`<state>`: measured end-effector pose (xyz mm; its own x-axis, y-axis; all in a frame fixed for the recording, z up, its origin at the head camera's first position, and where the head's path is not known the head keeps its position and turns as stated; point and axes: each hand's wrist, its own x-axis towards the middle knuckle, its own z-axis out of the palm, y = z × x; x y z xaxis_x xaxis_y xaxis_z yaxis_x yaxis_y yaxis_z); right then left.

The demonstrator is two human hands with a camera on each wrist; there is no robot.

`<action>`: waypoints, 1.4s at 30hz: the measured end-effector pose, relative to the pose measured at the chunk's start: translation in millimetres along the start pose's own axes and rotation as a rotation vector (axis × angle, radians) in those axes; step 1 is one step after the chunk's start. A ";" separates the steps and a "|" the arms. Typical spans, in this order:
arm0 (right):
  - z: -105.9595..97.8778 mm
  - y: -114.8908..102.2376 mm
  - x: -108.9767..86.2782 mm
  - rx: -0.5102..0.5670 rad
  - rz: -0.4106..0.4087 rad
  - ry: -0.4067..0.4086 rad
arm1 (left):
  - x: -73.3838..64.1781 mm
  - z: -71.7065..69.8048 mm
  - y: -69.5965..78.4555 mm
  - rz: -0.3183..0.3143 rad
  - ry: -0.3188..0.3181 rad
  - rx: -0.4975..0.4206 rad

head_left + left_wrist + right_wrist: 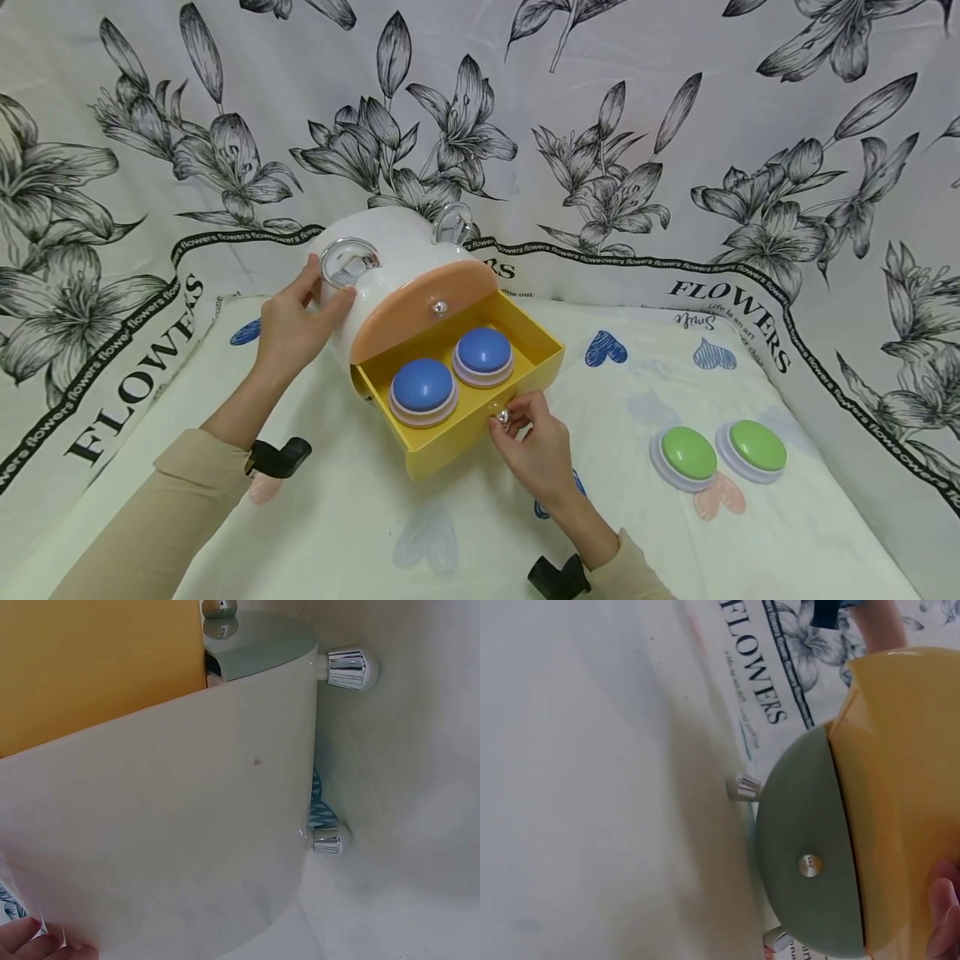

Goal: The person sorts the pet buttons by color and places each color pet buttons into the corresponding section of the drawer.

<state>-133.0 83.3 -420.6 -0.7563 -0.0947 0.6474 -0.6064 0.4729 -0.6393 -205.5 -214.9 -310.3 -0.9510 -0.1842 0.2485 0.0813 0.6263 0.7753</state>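
Note:
A white, rounded drawer cabinet (390, 237) stands turned at an angle, its orange upper front (405, 315) above a pulled-out yellow drawer (536, 333). Two blue dome-topped push buttons (423, 383) with pale rims sit side by side in that drawer. My left hand (288, 325) grips the cabinet's left side, thumb in front, beside a clear ring-shaped piece (348, 260). My right hand (536, 446) pinches the silver knob (503, 415) on the yellow drawer's front. Below it, the right wrist view shows a closed green drawer front (799, 825) with its own knob.
Two green dome-topped push buttons (688, 454) lie on the heart-printed sheet (337, 533) at the right. A flower-printed cloth (600, 50) hangs behind. Short silver feet (351, 667) stick out from the cabinet's underside. A second clear ring (453, 223) stands on its top.

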 end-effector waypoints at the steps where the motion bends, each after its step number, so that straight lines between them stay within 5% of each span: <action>1: -0.1 -0.3 0.7 -0.001 0.005 -0.003 | -0.2 -0.1 0.0 -0.002 0.000 0.000; 14: 9.7 -3.6 11.9 0.005 0.029 -0.016 | -0.8 0.0 -1.5 0.001 0.006 -0.007; 42: 43.3 -2.6 52.7 0.012 0.264 -0.106 | 0.6 0.1 1.0 -0.010 0.001 0.002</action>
<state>-182.0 39.2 -402.8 -0.9094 -0.0611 0.4115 -0.3877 0.4833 -0.7849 -206.0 -214.3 -309.5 -0.9513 -0.1918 0.2413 0.0708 0.6258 0.7767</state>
